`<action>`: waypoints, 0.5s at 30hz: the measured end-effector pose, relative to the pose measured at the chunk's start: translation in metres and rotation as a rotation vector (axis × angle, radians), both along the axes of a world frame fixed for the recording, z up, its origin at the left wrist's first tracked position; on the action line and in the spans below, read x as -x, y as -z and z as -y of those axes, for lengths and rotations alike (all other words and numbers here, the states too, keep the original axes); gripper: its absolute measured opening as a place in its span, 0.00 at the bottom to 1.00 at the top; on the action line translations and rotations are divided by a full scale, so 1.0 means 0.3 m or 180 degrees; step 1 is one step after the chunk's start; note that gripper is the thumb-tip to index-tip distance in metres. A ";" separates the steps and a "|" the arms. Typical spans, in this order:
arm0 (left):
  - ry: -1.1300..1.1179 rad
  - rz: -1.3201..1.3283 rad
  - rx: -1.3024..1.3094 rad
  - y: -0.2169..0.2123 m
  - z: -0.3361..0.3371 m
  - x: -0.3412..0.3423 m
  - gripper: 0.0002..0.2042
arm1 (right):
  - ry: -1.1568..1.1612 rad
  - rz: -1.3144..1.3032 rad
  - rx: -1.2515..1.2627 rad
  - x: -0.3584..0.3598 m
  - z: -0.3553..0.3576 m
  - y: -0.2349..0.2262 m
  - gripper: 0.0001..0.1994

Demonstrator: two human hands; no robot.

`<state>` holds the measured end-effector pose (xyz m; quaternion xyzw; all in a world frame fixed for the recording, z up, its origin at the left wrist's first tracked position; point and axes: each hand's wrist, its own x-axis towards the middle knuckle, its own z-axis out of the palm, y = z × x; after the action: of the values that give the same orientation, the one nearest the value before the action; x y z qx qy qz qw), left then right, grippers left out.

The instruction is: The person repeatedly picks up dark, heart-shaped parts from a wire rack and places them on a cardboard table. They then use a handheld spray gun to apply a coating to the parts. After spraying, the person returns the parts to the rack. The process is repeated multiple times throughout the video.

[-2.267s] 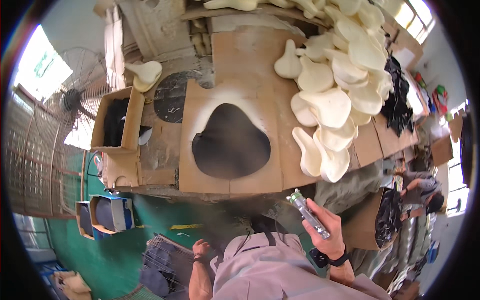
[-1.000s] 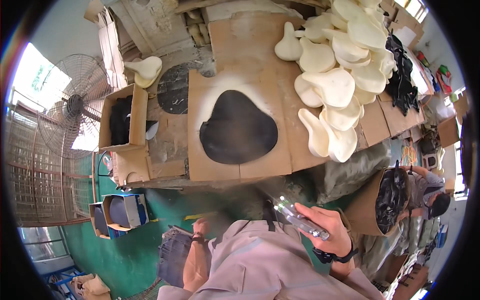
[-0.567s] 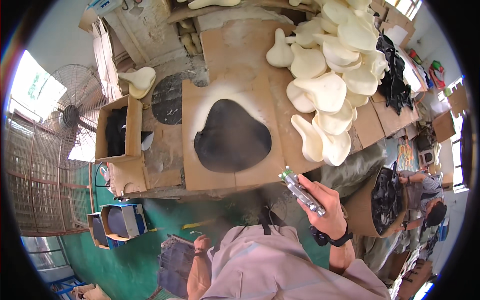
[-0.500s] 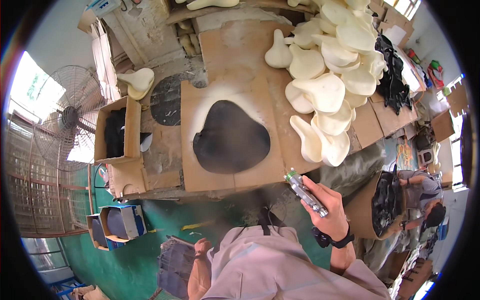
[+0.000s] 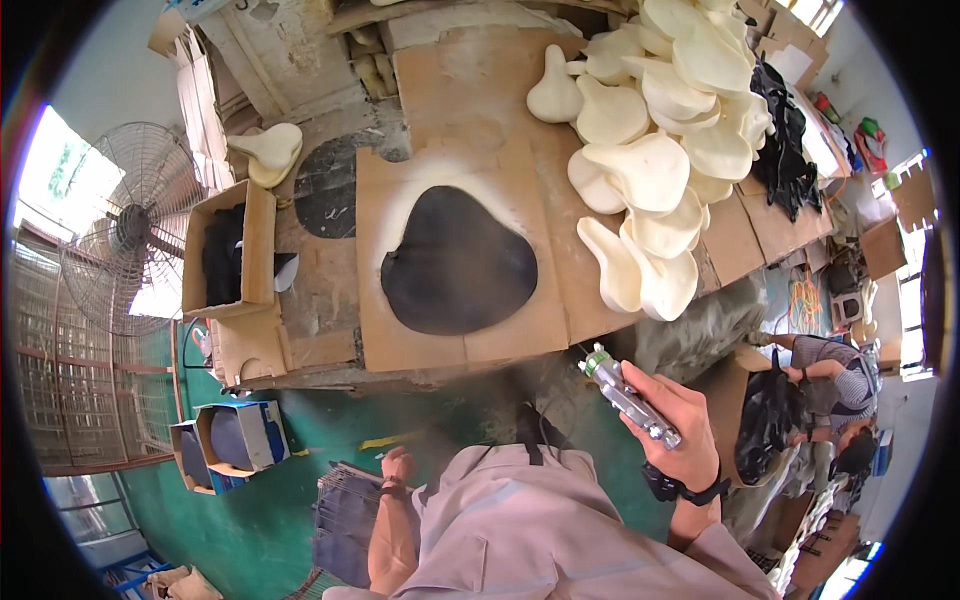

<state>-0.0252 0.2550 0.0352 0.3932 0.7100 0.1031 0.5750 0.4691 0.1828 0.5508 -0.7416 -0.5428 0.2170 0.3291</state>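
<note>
My right hand (image 5: 682, 425), wearing a black wristband, is wrapped round a silver spray gun (image 5: 630, 395) with a green ring near its nozzle. The nozzle points up and left, near the table's front edge. Flat on a cardboard sheet (image 5: 385, 335) lies a black saddle-shaped cover piece (image 5: 460, 265). Pale overspray rings its far side, and a faint dark haze blurs its middle. My left hand (image 5: 398, 464) hangs low beside a wire rack (image 5: 345, 525) holding dark sheets. Its fingers look curled in, with nothing visible in them.
Cream foam saddle pads (image 5: 640, 170) are heaped on the table's right, beside black covers (image 5: 785, 140). At left stand an open carton (image 5: 262, 250) with black pieces and a large fan (image 5: 132, 228). Boxes (image 5: 240, 440) sit on the green floor. A co-worker (image 5: 830, 385) bends over a carton at right.
My right hand and the spray gun have moved slightly right and away from the black piece. My left hand has risen a little. The co-worker's arms have shifted over the carton.
</note>
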 end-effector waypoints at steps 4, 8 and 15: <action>-0.0158 0.0163 0.0159 0.021 -0.041 -0.033 0.25 | -0.0430 0.0158 0.0346 -0.035 0.054 -0.017 0.37; -0.0086 0.0023 0.0032 0.034 -0.008 -0.020 0.20 | -0.0147 0.0082 0.0023 -0.017 0.029 -0.017 0.34; 0.1528 -0.0277 -0.1074 0.148 0.084 0.118 0.17 | -0.0216 -0.0219 -0.0025 -0.009 -0.010 -0.035 0.31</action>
<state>-0.0607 0.2299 -0.0093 0.6440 0.5936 0.0638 0.4784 0.4717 0.1859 0.5612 -0.7135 -0.5569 0.2512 0.3430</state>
